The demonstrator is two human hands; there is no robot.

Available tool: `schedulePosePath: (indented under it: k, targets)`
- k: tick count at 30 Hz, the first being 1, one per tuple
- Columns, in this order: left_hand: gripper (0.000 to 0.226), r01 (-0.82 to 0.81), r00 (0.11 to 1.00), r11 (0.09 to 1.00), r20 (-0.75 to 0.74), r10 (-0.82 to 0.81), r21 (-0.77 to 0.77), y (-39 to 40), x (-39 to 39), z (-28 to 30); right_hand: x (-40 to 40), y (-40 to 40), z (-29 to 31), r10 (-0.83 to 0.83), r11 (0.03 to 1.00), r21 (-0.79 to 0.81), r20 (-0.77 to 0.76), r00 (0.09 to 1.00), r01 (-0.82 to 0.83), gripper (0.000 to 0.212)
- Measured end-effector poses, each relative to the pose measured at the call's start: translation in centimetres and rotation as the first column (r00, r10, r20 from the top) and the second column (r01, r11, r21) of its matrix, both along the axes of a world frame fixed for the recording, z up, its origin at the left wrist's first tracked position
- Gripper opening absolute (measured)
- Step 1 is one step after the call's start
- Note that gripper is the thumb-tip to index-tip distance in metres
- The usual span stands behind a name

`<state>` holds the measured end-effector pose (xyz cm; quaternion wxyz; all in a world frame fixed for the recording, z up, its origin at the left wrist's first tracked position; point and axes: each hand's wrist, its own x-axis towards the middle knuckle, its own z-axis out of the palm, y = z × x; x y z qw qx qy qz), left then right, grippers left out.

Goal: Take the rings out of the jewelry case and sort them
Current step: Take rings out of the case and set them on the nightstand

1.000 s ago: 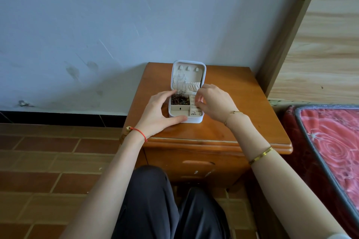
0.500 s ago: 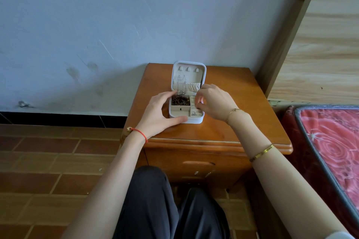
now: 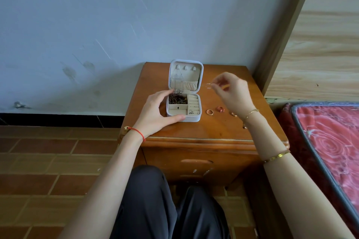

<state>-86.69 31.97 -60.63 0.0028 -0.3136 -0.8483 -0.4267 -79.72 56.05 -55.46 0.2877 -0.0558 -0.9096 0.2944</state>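
The right hand (image 3: 232,91), half a second ago at the case (image 3: 184,107), is now raised beside the lid, a pale ring (image 3: 208,85) pinched in its fingertips. The left hand (image 3: 155,114) remains spread, steadying the case. One more ring is thus extracted. Below the right hand, three rings (image 3: 220,109) lie on the surface (image 3: 213,130); its right edge is near, though bare room remains ahead.

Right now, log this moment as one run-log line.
left hand: steadying open white jewelry case | right hand: pinching small silvery ring above wooden nightstand | gold ring, reddish ring laid out right of case
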Motion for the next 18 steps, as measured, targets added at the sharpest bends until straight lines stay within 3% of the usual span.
schedulePosePath:
  k: [5, 18]
  targets:
    - [0.081, 0.002, 1.000, 1.000, -0.008, -0.002, -0.010, 0.0, 0.0, 0.0, 1.9, 2.8, -1.5, -0.129, 0.992, 0.027, 0.088, 0.988, 0.127, 0.007]
    - [0.081, -0.009, 1.000, 1.000, 0.008, 0.009, -0.012, 0.0, 0.3, 0.4, -0.2, 1.5, -3.6, -0.122, 0.970, 0.232, 0.220, 0.968, 0.069, 0.006]
